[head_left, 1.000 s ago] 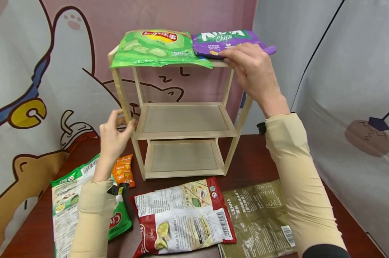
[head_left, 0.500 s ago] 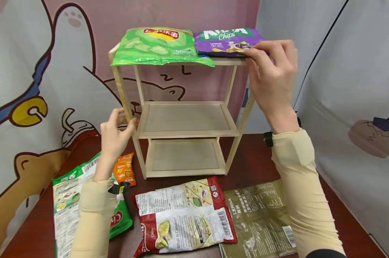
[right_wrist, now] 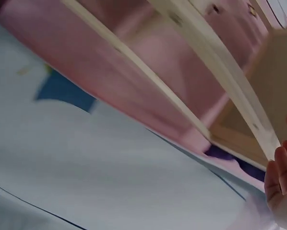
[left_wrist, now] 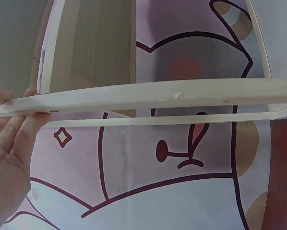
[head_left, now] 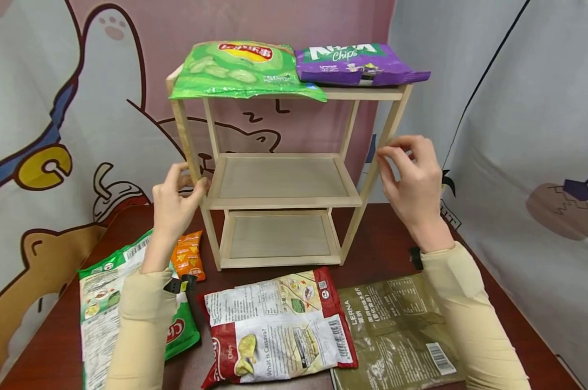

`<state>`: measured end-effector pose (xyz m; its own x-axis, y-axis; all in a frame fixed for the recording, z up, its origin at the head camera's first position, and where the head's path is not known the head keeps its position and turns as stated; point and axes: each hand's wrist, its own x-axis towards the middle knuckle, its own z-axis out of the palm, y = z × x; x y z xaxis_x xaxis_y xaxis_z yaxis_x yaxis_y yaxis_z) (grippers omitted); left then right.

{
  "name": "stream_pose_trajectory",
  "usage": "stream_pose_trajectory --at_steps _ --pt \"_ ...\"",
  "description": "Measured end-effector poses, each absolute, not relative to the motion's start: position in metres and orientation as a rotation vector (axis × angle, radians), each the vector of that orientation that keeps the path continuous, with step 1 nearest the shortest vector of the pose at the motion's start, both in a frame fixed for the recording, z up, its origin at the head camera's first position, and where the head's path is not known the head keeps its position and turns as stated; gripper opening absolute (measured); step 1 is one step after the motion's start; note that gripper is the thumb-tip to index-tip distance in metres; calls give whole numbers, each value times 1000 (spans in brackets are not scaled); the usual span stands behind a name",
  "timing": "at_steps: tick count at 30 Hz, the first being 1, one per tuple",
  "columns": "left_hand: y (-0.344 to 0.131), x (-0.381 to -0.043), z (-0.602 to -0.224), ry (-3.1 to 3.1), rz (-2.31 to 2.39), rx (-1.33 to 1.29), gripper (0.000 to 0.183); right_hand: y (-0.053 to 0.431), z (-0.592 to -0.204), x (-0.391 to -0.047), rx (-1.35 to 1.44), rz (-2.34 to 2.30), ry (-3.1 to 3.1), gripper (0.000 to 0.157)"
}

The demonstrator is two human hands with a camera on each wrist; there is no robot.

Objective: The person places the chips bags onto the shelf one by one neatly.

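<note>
A light wooden three-tier shelf [head_left: 284, 203] stands on the table in the head view. My left hand [head_left: 174, 197] grips its left front post; in the left wrist view the fingers [left_wrist: 33, 132] curl against that bar. At the right front post, my right hand [head_left: 411, 179] has its fingertips right at the wood, fingers loosely bent and holding nothing. On the top tier lie a green bag of potato chips [head_left: 235, 73] at left and a purple bag of chips [head_left: 357, 70] at right. The purple bag's end sticks out past the shelf's right edge.
On the dark red table [head_left: 386, 238] lie a green-and-white snack bag [head_left: 103, 309], a small orange snack packet [head_left: 188, 257], a red-and-white cassava chips bag [head_left: 279, 327] and an olive-brown bag [head_left: 396, 330]. A cartoon-printed curtain [head_left: 118, 108] hangs behind the shelf.
My right hand has let go of the purple chips bag and moved down to the right front post. The purple bag sits slightly farther right. The left hand has stayed on its post.
</note>
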<state>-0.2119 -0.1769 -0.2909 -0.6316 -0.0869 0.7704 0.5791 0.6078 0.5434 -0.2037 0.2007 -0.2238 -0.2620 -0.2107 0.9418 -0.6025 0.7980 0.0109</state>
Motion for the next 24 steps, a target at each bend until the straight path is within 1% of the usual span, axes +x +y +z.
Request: stream_pose_trajectory --at_steps 3,10,12,17,21,24 --pt "-177 -212 -291 -2028 -1051 -393 27 206 -249 -203 648 413 -1900 7" --pt "-177 -213 -292 -2023 -1056 -399 27 216 -312 -199 744 365 -2062 9" --pt "-177 -213 -292 -2022 -1053 -401 27 219 -329 -198 771 339 -2108 11" --pt "-177 -212 -292 -2025 -1050 -394 26 227 -364 -194 830 236 -2214 22" --pt "-177 -212 -291 -2028 -1052 -390 27 235 -382 -189 874 161 -2360 26" --pt "-177 -212 -291 -2031 -1056 -390 27 240 -389 -182 903 159 -2612 30"
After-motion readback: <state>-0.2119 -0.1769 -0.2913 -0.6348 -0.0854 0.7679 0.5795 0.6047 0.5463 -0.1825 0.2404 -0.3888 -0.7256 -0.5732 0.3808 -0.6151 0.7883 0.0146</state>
